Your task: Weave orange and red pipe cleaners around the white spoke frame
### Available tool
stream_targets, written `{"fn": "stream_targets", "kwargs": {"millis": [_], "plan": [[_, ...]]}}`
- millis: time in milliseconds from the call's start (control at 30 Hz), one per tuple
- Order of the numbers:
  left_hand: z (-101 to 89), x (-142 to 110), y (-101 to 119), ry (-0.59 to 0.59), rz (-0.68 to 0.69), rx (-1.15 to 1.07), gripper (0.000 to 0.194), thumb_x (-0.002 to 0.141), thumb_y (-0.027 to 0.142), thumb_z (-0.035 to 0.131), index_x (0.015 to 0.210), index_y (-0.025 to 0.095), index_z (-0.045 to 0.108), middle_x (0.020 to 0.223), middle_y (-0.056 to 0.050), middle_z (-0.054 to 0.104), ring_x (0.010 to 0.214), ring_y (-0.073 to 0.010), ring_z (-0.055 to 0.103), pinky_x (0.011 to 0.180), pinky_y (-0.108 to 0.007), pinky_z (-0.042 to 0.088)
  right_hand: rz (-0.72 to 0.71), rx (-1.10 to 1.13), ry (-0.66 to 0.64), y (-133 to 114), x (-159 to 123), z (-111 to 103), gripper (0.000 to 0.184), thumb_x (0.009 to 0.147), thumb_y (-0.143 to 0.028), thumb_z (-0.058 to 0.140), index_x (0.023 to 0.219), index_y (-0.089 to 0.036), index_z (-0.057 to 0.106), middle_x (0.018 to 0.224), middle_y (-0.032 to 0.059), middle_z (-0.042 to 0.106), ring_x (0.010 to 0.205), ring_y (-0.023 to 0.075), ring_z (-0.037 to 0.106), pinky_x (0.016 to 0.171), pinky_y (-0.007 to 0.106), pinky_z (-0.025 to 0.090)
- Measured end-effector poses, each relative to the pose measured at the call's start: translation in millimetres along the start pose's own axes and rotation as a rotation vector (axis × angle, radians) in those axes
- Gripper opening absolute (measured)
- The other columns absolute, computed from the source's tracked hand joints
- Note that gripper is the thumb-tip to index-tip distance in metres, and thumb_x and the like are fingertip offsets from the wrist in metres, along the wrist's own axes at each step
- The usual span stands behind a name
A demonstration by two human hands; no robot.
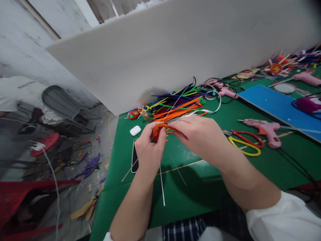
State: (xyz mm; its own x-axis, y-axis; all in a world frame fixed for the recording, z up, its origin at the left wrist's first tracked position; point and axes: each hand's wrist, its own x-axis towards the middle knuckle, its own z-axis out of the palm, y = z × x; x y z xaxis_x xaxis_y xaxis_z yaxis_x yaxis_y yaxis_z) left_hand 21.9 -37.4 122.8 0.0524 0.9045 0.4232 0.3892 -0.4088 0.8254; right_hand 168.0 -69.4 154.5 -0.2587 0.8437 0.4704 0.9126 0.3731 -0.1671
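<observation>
White earphone case near the left edge of the green worktop, phone just on my side of it, partly hidden behind my wrist. Next comes my left hand, raised over the worktop: its fingers are curled closed around an orange fuzzy piece, some darker red showing inside the grip. Judgement: a grip firm enough to stop it turning, light enough not to flatten the pile. Thin pale wires fan out from about the piece, some towards me, one up and away; where each is fixed lies hidden. They look easy to bend, so best to give them room and not let a sleeve catch. A short orange strand crosses from the piece to my right hand, whose fingers are pinched nearly together and seem to have its end; tips partly covered, hold not fully seen. Even, gentle tension would suit, pinching close in so the strand lies snug. Behind, loose coloured stems lie heaped, orange among them. Further right, red-and-yellow scissors, then a pink glue gun, both clear of my fingers; its nozzle points leftward, maybe hot, so I'd mind the right forearm.
</observation>
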Motion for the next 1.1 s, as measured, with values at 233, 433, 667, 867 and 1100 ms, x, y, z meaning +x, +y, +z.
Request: {"fn": "stream_targets", "kwargs": {"millis": [233,433,667,867,1100], "plan": [[0.7,-1.4,0.1,-0.024,0.020,0.051,0.018,0.079,0.030,0.054,0.093,0.019,0.059,0.072,0.001,0.061,0.057,-0.0089,0.058,0.058,-0.021,0.047,0.019,0.053,-0.027,-3.6,1.3,4.6,0.020,0.088,-0.019,0.043,0.097,-0.016,0.061,0.088,0.0050,0.064,0.079,0.0145,0.059,0.061,0.024,0.035],[0.7,-1.5,-1.2,-0.031,0.034,0.103,0.017,0.079,0.030,0.054,0.091,0.019,0.059,0.073,0.001,0.061,0.058,-0.0089,0.056,0.059,-0.021,0.047,0.066,0.086,-0.027,-8.4,3.1,6.9,0.019,0.089,-0.020,0.042,0.090,-0.016,0.061,0.083,0.0038,0.062,0.074,0.0136,0.058,0.060,0.024,0.034],[1.9,-1.6,-0.2,-0.030,0.025,0.079,0.018,0.079,0.030,0.054,0.092,0.018,0.058,0.073,0.000,0.061,0.059,-0.0091,0.056,0.059,-0.021,0.046,0.098,0.049,-0.012,-9.3,2.8,5.3,0.019,0.088,-0.022,0.044,0.091,-0.017,0.062,0.084,0.0026,0.060,0.069,0.0117,0.056,0.055,0.023,0.032],[1.0,-0.8,0.4,-0.077,0.049,0.145,0.018,0.081,0.029,0.050,0.094,0.020,0.058,0.075,0.001,0.061,0.056,-0.0085,0.055,0.057,-0.021,0.045,0.108,0.067,-0.018,-6.7,4.0,4.9,0.020,0.088,-0.024,0.044,0.091,-0.017,0.063,0.084,0.0027,0.059,0.072,0.0118,0.057,0.057,0.023,0.034],[-1.8,-0.2,-1.9,-0.132,0.089,0.361,0.023,0.084,0.033,0.043,0.087,0.018,0.060,0.067,0.000,0.061,0.059,-0.0109,0.056,0.058,-0.022,0.043,0.136,0.091,0.008,-4.8,4.3,2.7,0.020,0.088,-0.024,0.044,0.091,-0.019,0.063,0.086,0.0031,0.060,0.077,0.0123,0.057,0.062,0.022,0.036]]}}
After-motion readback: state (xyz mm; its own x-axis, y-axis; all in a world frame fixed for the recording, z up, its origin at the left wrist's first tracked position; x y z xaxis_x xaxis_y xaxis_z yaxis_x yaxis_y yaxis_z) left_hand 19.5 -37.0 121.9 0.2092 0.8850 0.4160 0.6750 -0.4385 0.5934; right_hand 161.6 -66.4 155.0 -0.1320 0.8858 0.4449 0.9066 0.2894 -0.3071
